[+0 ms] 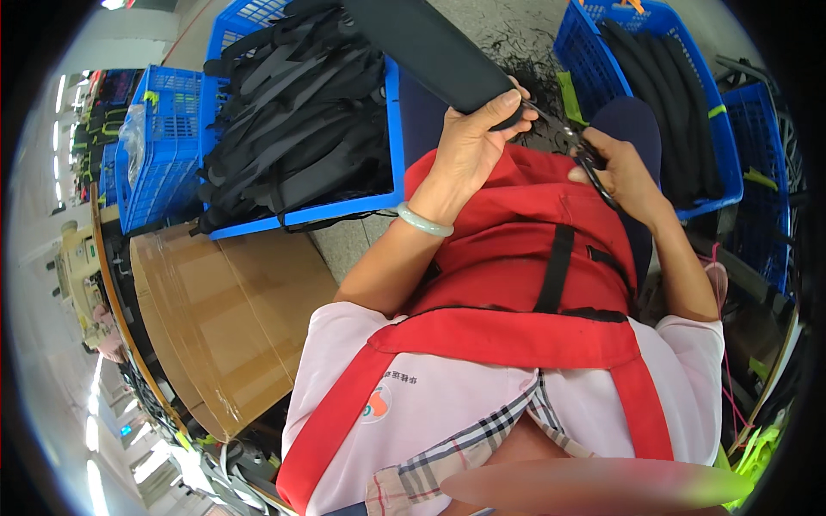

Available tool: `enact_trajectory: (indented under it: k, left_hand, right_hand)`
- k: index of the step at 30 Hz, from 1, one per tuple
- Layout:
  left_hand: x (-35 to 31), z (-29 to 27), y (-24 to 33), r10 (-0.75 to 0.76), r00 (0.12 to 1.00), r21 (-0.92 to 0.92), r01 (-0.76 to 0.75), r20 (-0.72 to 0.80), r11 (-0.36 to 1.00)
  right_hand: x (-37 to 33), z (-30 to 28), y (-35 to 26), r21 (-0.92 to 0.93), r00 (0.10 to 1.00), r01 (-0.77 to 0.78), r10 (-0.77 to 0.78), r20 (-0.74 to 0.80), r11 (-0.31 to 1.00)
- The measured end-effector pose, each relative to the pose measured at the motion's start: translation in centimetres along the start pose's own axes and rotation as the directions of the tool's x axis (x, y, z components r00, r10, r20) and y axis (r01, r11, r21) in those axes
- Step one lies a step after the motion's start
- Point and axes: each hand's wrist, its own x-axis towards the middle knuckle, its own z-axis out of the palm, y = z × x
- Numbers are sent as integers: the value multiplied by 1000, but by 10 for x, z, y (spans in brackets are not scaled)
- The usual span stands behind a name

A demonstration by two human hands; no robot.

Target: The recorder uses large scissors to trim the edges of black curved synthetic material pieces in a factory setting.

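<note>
Blue crates [176,138] of black straps ring a grey floor beside a cardboard box [228,318]. Over the red apron [516,249], the left hand [473,142] clamps a black padded piece [430,43]; the right hand [624,176] grips black scissors [578,146], blades at its edge.

Large flat brown cardboard box [224,327] lying at lower left, taped along one edge, just below a blue crate [396,138]; small round orange-and-teal logo patch [376,404] on the pink shirt.
</note>
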Motion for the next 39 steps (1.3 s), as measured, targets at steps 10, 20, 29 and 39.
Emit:
enact_trajectory:
  k: [10, 20, 29, 39]
  left_hand:
    - [4, -27, -5, -227, 973, -319, 204, -34, 925]
    - [15, -26, 2, -99, 995, -85, 97, -17, 992]
    - [8, -13, 18, 93, 995, 55, -95, 33, 994]
    - [3, -18, 17, 54, 998, 44, -55, 21, 998]
  right_hand:
    - [3, 23, 2, 64, 994, -99, 102, -48, 993]
    - [1, 24, -1, 90, 986, -94, 105, -129, 991]
    - [7, 18, -24, 165, 1000, -6, 6, 1, 986]
    - [9, 17, -34, 126, 998, -40, 34, 50, 991]
